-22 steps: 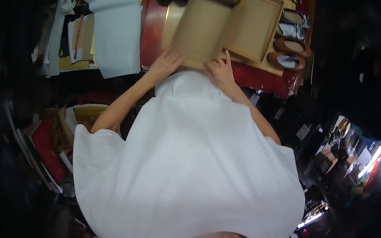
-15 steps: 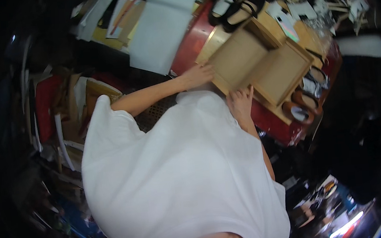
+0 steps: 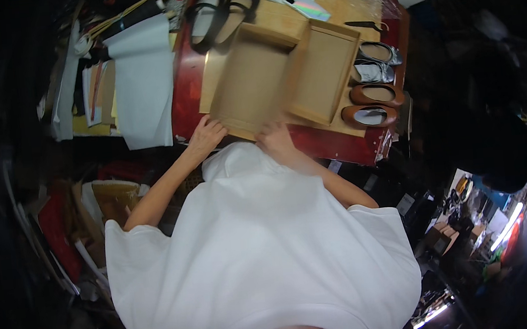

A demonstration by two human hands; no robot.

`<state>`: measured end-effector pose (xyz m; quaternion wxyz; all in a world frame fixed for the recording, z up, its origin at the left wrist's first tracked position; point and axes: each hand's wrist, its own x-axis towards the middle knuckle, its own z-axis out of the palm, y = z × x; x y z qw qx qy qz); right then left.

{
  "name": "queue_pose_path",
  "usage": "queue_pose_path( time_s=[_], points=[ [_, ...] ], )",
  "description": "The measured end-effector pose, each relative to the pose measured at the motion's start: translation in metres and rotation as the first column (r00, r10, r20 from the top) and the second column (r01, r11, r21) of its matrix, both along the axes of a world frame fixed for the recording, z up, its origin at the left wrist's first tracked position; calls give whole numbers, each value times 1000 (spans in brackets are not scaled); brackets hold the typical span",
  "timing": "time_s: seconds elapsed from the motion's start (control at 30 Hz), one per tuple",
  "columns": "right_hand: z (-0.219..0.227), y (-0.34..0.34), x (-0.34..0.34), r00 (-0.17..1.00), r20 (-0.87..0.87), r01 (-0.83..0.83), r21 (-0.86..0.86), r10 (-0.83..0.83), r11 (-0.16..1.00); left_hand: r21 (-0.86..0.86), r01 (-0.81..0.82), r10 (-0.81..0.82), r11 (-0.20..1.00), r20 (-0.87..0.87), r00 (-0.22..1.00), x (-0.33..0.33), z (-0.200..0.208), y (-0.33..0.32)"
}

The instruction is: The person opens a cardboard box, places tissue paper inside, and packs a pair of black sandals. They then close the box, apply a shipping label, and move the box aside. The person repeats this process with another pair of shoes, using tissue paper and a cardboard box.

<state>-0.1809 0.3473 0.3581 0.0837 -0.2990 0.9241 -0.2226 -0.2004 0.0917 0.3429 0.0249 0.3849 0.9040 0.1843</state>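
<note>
Both of your hands are resting on the near edge of the open cardboard box (image 3: 253, 81), and in the head view that is all there is to go on. Your left hand (image 3: 206, 134) is lying at the box's near-left corner, fingers loosely curled over the rim. Your right hand (image 3: 275, 137) is sitting at the near-right part of that edge, but it is blurring, so I cannot tell whether it is clamping or just touching. That box is lying straight ahead of you on the wooden table (image 3: 332, 13), its long axis running away from you and leaning slightly right. Its lid (image 3: 325, 71) is lying alongside on the right, touching it, so your right hand is the nearer one to it. Beyond the lid, flat shoes (image 3: 375, 95) are sitting in a row.
</note>
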Motion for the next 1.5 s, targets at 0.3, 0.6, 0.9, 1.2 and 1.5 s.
queue_pose_path(
  time_s=[0.3,0.6,0.9,1.2,1.5],
  points=[
    [2,1,-20,974,225,-38,43,27,998,-50,22,-17,998,97,995,-12,0,2],
    [27,-20,-26,900,396,126,164,-182,978,42,-64,60,997,99,993,-78,7,-55],
    [68,-88,-69,853,317,167,588,-415,791,122,-975,924,187,315,217,-231,-115,-310],
    [50,-180,-153,945,176,217,290,-275,932,282,-957,250,-74,934,256,-265,-194,-389],
    [-32,-268,-256,998,55,17,208,-29,978,216,-905,711,368,561,423,-211,-188,-332]
  ],
)
